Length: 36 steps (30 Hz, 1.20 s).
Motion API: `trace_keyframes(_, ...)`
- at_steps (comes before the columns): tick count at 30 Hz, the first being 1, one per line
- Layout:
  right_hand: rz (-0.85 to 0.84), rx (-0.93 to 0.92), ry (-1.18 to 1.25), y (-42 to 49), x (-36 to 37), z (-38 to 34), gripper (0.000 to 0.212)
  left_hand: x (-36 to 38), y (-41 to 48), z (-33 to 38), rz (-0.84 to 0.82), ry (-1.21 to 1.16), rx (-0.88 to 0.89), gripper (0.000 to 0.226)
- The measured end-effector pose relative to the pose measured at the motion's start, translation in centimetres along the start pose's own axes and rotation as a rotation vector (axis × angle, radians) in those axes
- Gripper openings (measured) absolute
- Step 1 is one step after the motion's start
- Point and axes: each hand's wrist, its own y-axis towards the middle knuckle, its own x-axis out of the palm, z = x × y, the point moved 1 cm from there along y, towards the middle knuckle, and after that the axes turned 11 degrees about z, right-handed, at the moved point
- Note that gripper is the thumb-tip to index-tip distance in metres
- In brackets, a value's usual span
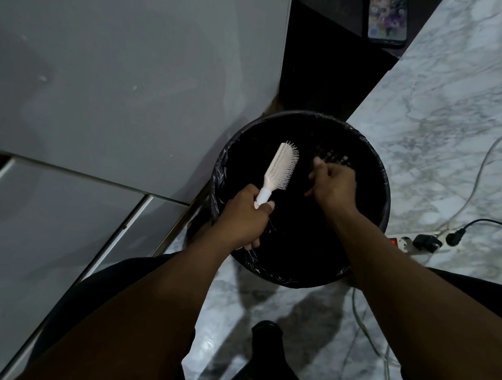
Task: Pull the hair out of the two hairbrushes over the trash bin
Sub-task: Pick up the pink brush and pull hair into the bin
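Hairbrush [281, 166], light stiff plastic, best held by handle: left hand [242, 218] grip wraps it over bin [385, 204]; right hand [334, 184] pinched closed, contents unclear.

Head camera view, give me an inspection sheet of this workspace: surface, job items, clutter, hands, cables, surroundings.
Surface: marble-patterned floor, bare around the bin.
Job's things: white hairbrush held over the trash bin, which has a black liner; only one brush in view; hair on it too fine to tell.
Clutter: phone on a dark shelf at top.
Grippers: left hand in a closed grip on the brush handle; right hand over the bin, fingers pinched, contents unclear.
Cables: power strip with plugs on the floor at right; white cable trailing across the floor.
Surroundings: grey cabinet panels at left; black stool below.
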Motion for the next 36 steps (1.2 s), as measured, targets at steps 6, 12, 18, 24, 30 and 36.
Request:
trace_keyframes(6,-0.280,-0.027,0.181,-0.9,0.6,-1.7,0.014,0.2,0.3,0.0,-0.007,-0.040,-0.050,0.015)
trace_keyframes(12,-0.324,0.258,0.300,-2.1,1.8,-1.7,0.032,0.3,0.2,-0.4,-0.049,-0.020,-0.030,0.013)
trace_keyframes(18,-0.199,0.045,0.213,-1.8,1.8,-1.2,0.019,0.5,0.1,0.2,-0.091,-0.090,-0.064,0.017)
trace_keyframes(24,0.045,0.047,0.110,-2.3,2.3,-0.4,0.029,0.8,0.2,0.4,-0.070,-0.129,-0.112,0.017)
trace_keyframes(30,-0.176,0.350,0.405,-2.2,2.9,-0.7,0.075,1.1,0.0,0.6,-0.107,-0.179,-0.138,0.018)
trace_keyframes(36,0.051,0.195,0.222,-2.1,3.0,-1.0,0.028,1.4,-0.1,1.1,-0.115,-0.218,-0.142,0.021)
